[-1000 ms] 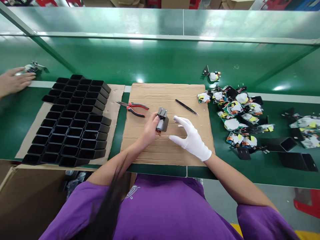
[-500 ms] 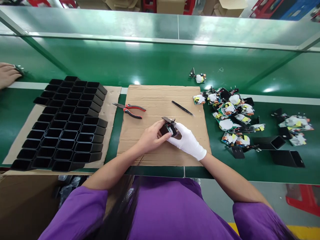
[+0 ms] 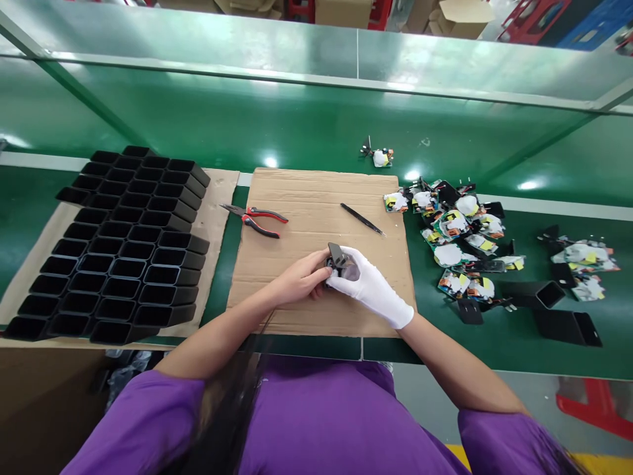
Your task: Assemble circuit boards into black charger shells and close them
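Note:
Over the cardboard sheet (image 3: 297, 198), both hands hold one small black plastic case (image 3: 338, 272), largely covered by fingers. A flat black end plate (image 3: 336, 252) stands tilted up at its far side. My left hand (image 3: 304, 280), bare, is closed on the left side of the case, thumb on top. My right hand (image 3: 368, 287), in a white glove, wraps the right side, fingers near the plate. What is inside the case is too small to make out. Beyond the hands lie black tweezers (image 3: 362, 219) on the right and red-and-black pliers (image 3: 257, 219) on the left.
Rows of open black cases (image 3: 123, 251) stand at left. Circuit boards (image 3: 452, 224) with white and yellow parts are heaped at right, near two lying black cases (image 3: 566, 328). A single board (image 3: 382, 157) lies farther back on the green bench (image 3: 222, 125).
The end plate has tipped more upright, and the hands have turned the case slightly and shifted a little nearer me. Another person's hand at far left has left view.

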Action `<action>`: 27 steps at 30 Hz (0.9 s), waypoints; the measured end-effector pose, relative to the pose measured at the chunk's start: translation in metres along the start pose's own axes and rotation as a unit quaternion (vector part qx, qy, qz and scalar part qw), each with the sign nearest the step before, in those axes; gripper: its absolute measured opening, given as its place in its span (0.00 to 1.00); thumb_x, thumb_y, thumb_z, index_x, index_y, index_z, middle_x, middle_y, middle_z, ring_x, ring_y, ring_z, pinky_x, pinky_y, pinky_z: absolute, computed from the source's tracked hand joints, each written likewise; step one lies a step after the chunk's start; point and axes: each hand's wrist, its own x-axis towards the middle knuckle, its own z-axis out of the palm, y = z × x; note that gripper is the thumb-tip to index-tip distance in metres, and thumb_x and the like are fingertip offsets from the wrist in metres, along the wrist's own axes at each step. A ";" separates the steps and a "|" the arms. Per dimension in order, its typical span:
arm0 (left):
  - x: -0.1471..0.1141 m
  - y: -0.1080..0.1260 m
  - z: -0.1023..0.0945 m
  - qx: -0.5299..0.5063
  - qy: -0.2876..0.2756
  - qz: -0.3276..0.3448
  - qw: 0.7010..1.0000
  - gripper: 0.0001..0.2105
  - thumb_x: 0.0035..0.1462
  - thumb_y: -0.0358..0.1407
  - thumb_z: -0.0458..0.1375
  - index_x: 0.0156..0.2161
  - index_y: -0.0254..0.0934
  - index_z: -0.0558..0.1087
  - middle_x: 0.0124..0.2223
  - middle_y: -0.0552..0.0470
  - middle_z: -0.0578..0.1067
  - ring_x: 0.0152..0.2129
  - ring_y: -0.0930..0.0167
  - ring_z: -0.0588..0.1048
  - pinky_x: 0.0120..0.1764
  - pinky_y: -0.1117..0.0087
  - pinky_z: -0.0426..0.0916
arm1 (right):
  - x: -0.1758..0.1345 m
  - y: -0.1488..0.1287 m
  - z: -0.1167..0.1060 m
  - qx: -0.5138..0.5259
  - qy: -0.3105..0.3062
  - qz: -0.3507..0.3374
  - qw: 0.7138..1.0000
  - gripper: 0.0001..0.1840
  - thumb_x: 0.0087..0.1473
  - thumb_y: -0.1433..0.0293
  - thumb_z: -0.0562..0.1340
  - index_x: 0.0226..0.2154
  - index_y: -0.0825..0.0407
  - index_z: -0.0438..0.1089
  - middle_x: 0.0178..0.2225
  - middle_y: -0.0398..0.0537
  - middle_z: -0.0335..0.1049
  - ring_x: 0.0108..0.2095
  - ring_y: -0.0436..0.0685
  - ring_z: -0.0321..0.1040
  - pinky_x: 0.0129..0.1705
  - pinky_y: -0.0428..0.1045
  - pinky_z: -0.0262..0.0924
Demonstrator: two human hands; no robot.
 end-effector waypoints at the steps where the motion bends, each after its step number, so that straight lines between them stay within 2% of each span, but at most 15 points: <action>1: 0.000 -0.001 -0.001 -0.026 -0.015 -0.015 0.999 0.23 0.57 0.40 0.60 0.57 0.36 0.71 0.27 0.53 0.74 0.16 0.71 0.72 0.18 0.71 0.68 | 0.000 0.000 0.001 0.005 -0.001 0.006 1.000 0.29 0.50 0.60 0.67 0.53 0.50 0.64 0.44 0.48 0.73 0.40 0.57 0.71 0.42 0.54 0.70; 3: 0.001 -0.003 -0.004 -0.072 -0.039 -0.040 0.996 0.27 0.56 0.41 0.61 0.61 0.36 0.67 0.25 0.54 0.74 0.17 0.70 0.74 0.21 0.72 0.71 | 0.000 0.001 0.004 0.029 -0.012 0.022 0.999 0.30 0.51 0.61 0.67 0.55 0.49 0.62 0.46 0.49 0.72 0.38 0.55 0.71 0.35 0.51 0.71; 5: 0.002 -0.004 -0.006 -0.101 -0.049 -0.054 0.992 0.30 0.56 0.41 0.63 0.63 0.38 0.65 0.28 0.53 0.77 0.18 0.72 0.75 0.23 0.73 0.72 | 0.001 0.002 0.006 0.063 -0.029 0.044 0.997 0.33 0.51 0.61 0.67 0.58 0.47 0.59 0.48 0.50 0.70 0.34 0.53 0.70 0.26 0.47 0.69; 7: 0.001 -0.004 -0.006 -0.116 -0.034 -0.054 0.991 0.31 0.55 0.39 0.65 0.63 0.41 0.65 0.40 0.47 0.80 0.19 0.75 0.75 0.23 0.74 0.72 | 0.001 0.001 0.007 0.100 -0.041 0.063 0.992 0.36 0.50 0.62 0.67 0.60 0.45 0.57 0.50 0.50 0.68 0.31 0.52 0.68 0.19 0.45 0.66; 9: 0.000 -0.003 -0.004 -0.119 -0.005 -0.048 0.992 0.32 0.53 0.36 0.66 0.63 0.44 0.66 0.55 0.43 0.75 0.19 0.78 0.74 0.22 0.75 0.71 | 0.000 -0.002 0.007 0.135 -0.052 0.080 0.986 0.37 0.50 0.63 0.67 0.61 0.43 0.55 0.51 0.50 0.67 0.29 0.50 0.67 0.17 0.43 0.64; 10: 0.000 -0.002 -0.002 -0.120 0.008 -0.046 0.992 0.32 0.52 0.35 0.66 0.63 0.45 0.67 0.60 0.42 0.71 0.19 0.78 0.74 0.21 0.75 0.71 | 0.000 -0.003 0.008 0.150 -0.054 0.088 0.983 0.37 0.50 0.64 0.67 0.61 0.42 0.55 0.51 0.49 0.66 0.28 0.49 0.67 0.16 0.43 0.64; 12: -0.001 -0.001 0.001 -0.128 0.022 -0.046 0.991 0.33 0.51 0.33 0.66 0.63 0.47 0.66 0.64 0.43 0.68 0.19 0.79 0.73 0.20 0.76 0.70 | -0.001 -0.007 0.008 0.174 -0.055 0.101 0.978 0.38 0.50 0.65 0.68 0.61 0.40 0.54 0.51 0.49 0.65 0.27 0.48 0.66 0.16 0.42 0.64; 15: -0.001 -0.002 0.004 -0.155 0.020 -0.037 0.987 0.33 0.52 0.34 0.66 0.64 0.47 0.65 0.62 0.45 0.70 0.20 0.78 0.73 0.20 0.77 0.69 | 0.000 -0.007 0.011 0.189 -0.044 0.104 0.975 0.39 0.49 0.64 0.69 0.60 0.39 0.53 0.54 0.50 0.63 0.27 0.47 0.67 0.16 0.42 0.65; 18: 0.000 -0.007 0.004 -0.165 0.010 -0.018 0.986 0.33 0.53 0.36 0.65 0.64 0.47 0.64 0.63 0.44 0.69 0.19 0.80 0.71 0.20 0.77 0.69 | 0.001 -0.003 0.013 0.186 -0.019 0.091 0.978 0.39 0.49 0.62 0.69 0.60 0.41 0.54 0.53 0.50 0.66 0.25 0.47 0.66 0.16 0.43 0.65; 22: 0.005 -0.013 0.001 -0.170 0.003 0.000 0.985 0.33 0.54 0.39 0.65 0.64 0.45 0.63 0.65 0.41 0.66 0.17 0.82 0.69 0.23 0.74 0.71 | -0.005 0.000 0.010 0.162 -0.034 0.084 0.983 0.33 0.52 0.58 0.66 0.57 0.44 0.58 0.50 0.50 0.71 0.33 0.54 0.73 0.28 0.50 0.74; 24: 0.006 -0.016 0.002 -0.160 0.020 0.008 0.987 0.30 0.54 0.41 0.65 0.62 0.42 0.66 0.59 0.41 0.72 0.18 0.80 0.70 0.24 0.73 0.72 | -0.012 0.000 0.010 0.087 -0.010 0.060 0.994 0.32 0.51 0.58 0.67 0.57 0.47 0.61 0.49 0.51 0.72 0.38 0.58 0.74 0.35 0.54 0.75; 27: 0.005 -0.018 0.006 -0.078 0.049 0.025 0.995 0.23 0.56 0.46 0.62 0.54 0.36 0.74 0.43 0.45 0.79 0.20 0.75 0.72 0.24 0.73 0.70 | -0.022 0.002 0.016 -0.051 0.069 0.023 0.996 0.34 0.48 0.62 0.70 0.56 0.50 0.64 0.46 0.53 0.74 0.39 0.61 0.74 0.42 0.59 0.73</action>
